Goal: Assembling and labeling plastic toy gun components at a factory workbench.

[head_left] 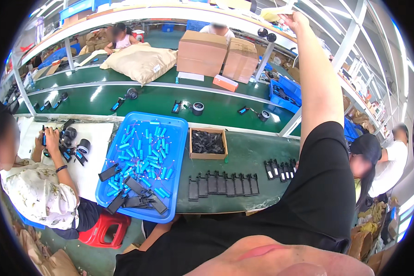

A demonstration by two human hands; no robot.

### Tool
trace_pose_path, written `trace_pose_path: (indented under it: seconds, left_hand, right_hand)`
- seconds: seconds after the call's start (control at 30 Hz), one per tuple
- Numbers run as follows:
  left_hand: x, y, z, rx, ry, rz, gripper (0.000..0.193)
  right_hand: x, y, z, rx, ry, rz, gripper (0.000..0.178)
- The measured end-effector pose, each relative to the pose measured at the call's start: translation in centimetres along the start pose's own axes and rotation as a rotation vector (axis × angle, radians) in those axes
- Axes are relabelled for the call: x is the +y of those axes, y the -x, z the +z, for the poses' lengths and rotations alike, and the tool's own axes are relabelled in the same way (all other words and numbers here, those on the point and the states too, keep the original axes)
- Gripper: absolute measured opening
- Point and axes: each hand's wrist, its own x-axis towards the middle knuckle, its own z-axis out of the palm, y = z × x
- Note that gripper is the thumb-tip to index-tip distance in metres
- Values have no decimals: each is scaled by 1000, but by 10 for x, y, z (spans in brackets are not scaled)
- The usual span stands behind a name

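My right arm stretches up to the overhead shelf at the upper right. There my right hand (pixel 295 21) has its fingers curled at a pale yellow, sheet-like thing (pixel 272 12), partly cut off by the picture's edge. My left hand is hidden under the near edge of the blue tray (pixel 182 138); only its forearm (pixel 159 232) shows. In the tray lie many blue cylindrical battery cells (pixel 145 164) with thin wires, and several black plastic cases (pixel 135 186). Right of the tray, black cases (pixel 223 185) stand in a row on the green table.
A small carton (pixel 208 157) of black parts stands behind the row. More black cases with white labels (pixel 280 170) lie right. At left a co-worker's hands (pixel 52 138) hold a device. Behind runs a green belt (pixel 154 103) with small devices; shelf posts (pixel 290 123) rise beside it.
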Motion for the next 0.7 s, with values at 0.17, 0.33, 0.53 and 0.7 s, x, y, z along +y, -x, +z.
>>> trace_pose_path:
  seconds: [0.17, 0.33, 0.53, 0.7]
  left_hand:
    - [7, 23, -15, -16, -40, -106, 42]
    - [6, 18, -9, -1, -29, -89, 43]
    - [6, 13, -2, 21, -22, -72, 43]
    - [4, 13, -3, 31, -33, -76, 44]
  right_hand:
    - [62, 39, 51, 120, -210, -244, 36]
    - [43, 45, 47, 133, -59, -349, 36]
    - [26, 36, 44, 77, -170, -442, 41]
    - [16, 47, 49, -23, -241, -436, 39]
